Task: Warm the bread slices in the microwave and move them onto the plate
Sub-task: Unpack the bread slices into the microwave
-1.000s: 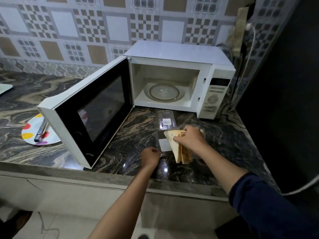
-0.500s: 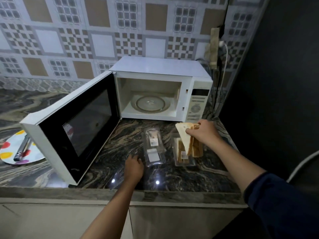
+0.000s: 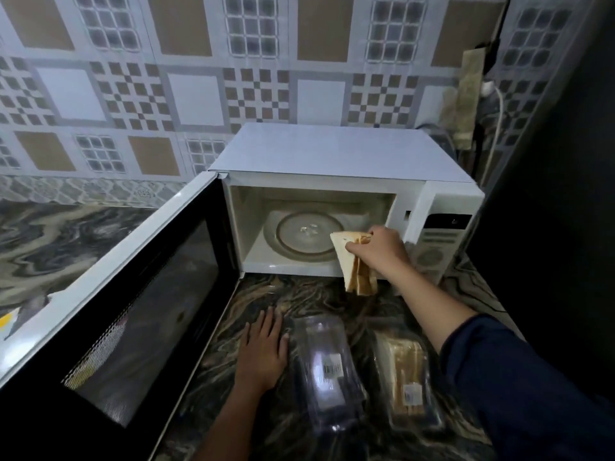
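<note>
Marbled desk (image 3: 299,294) carries the open microwave (image 3: 332,154). At its mouth, just over the turntable (image 3: 306,236), my right hand (image 3: 379,251) pinches the bread (image 3: 352,271). My left hand (image 3: 263,347) lies flat, fingers spread, beside a clear box (image 3: 327,367).

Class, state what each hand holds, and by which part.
The right hand grips the bread slices near their top edge, in front of the microwave. The left hand rests flat on the countertop, holding nothing.

Dim, soft-focus view, wide-angle bending at edges, foreground blurred.
</note>
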Motion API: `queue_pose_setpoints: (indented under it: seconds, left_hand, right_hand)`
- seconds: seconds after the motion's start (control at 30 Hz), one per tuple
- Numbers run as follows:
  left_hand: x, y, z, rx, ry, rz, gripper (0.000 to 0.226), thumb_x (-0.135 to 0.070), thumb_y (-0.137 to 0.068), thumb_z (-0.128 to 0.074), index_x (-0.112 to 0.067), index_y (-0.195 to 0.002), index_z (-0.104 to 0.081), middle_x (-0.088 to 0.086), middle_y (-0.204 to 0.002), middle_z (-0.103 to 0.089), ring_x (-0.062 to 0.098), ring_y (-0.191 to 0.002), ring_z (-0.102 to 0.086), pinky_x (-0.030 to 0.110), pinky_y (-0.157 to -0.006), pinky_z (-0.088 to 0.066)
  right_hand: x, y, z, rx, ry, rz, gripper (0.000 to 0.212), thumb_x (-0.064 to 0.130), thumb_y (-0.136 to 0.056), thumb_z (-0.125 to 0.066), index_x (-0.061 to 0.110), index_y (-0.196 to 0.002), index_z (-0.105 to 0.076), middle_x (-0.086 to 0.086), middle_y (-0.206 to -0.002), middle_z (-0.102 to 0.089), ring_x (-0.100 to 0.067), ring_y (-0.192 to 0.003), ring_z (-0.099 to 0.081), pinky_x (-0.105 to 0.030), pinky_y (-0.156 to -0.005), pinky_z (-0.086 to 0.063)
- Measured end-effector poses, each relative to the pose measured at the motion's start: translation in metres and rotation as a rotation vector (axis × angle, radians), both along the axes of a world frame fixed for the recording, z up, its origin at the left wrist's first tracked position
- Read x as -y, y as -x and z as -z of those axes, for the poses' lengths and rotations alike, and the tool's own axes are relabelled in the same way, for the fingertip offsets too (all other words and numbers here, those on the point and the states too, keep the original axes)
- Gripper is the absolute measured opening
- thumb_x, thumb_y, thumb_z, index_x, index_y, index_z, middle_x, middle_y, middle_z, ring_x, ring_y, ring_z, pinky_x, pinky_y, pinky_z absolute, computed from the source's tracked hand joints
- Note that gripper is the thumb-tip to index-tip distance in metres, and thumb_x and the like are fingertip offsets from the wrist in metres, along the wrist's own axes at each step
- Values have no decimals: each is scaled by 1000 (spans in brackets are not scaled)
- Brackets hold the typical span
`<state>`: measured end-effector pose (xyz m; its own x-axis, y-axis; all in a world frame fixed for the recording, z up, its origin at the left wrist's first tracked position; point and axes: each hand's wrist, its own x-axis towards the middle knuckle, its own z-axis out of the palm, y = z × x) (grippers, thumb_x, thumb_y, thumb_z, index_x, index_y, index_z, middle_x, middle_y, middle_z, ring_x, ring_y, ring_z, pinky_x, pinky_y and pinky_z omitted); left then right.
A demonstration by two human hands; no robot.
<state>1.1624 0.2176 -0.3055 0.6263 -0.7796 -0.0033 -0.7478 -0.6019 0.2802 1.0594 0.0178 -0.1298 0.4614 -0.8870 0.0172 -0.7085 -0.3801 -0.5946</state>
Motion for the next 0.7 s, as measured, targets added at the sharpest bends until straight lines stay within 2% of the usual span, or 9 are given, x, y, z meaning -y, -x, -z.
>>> queue_pose_setpoints:
  seconds: [0.07, 0.13, 0.2, 0.27, 0.33, 0.4, 0.47, 0.6, 0.7]
  left_hand:
    - [12, -12, 1, -14, -2, 21, 87, -55, -70, 17, -24, -150, -2, -6, -158, 4, 8, -145, 9, 33, -116, 6]
    - [20, -22, 1, -18, -1, 43, 85, -56, -72, 15, -25, -149, -1, -7, -158, 6, 3, -139, 16, 33, -116, 9]
    - [26, -28, 3, -22, 6, 56, 81, -55, -74, 13, -26, -149, 0, -7, -158, 6, 1, -135, 21, 32, -114, 12]
    - [29, -31, 3, -23, 10, 63, 79, -54, -76, 12, -26, -149, 0, -7, -158, 6, 1, -135, 21, 31, -113, 14]
    - [29, -33, 3, -12, 14, 67, 76, -52, -78, 11, -27, -149, 0, -8, -158, 6, 1, -135, 20, 31, -113, 14]
    - [29, -32, 3, -14, 29, 65, 74, -51, -80, 9, -27, -149, -1, -9, -157, 7, 1, -136, 20, 31, -113, 14]
    - [30, -32, 4, -24, 50, 59, 73, -51, -81, 6, -28, -149, -4, -10, -155, 8, 1, -137, 18, 30, -113, 15]
    - [30, -32, 5, -27, 85, 48, 70, -51, -84, 1, -28, -149, -10, -10, -157, 1, 2, -140, 13, 28, -113, 13]
    - [30, -31, 2, -36, 81, 51, 71, -51, -83, 3, -29, -149, -7, -11, -157, 4, 1, -140, 14, 28, -113, 14]
  right_hand:
    - [14, -26, 6, 12, -1, 26, 49, 45, -76, -68, 9, -107, -60, -10, -106, -62, -25, -89, -60, -26, -63, -41]
    - [26, -48, 8, -16, -31, 40, 46, 46, -78, -67, 7, -102, -62, -6, -98, -62, -24, -91, -61, -24, -63, -40]
    - [38, -66, 10, -4, -172, 27, 34, 44, -84, -63, 10, -79, -63, 0, -75, -60, -18, -72, -62, -21, -55, -41]
    - [48, -80, 12, -2, -276, 45, 30, 41, -88, -58, 14, -75, -60, 0, -65, -55, -16, -65, -56, -22, -57, -41]
    - [55, -92, 16, -24, -330, 59, 30, 39, -90, -55, 11, -98, -62, -4, -78, -58, -19, -73, -56, -25, -68, -42]
    - [60, -103, 21, -51, -299, 45, 48, 39, -89, -56, 8, -125, -50, -13, -111, -59, -28, -101, -58, -29, -83, -45]
    - [60, -110, 24, -69, -225, 41, 67, 40, -85, -61, 9, -138, -36, -16, -135, -46, -34, -122, -48, -39, -99, -44]
    - [54, -111, 28, -71, -242, 61, 95, 46, -75, -66, 11, -148, -15, -13, -146, -36, -32, -131, -42, -40, -106, -41]
    - [44, -105, 34, -194, -255, 26, 76, 43, -81, -60, 5, -141, -34, -16, -143, -38, -34, -127, -44, -35, -100, -42]
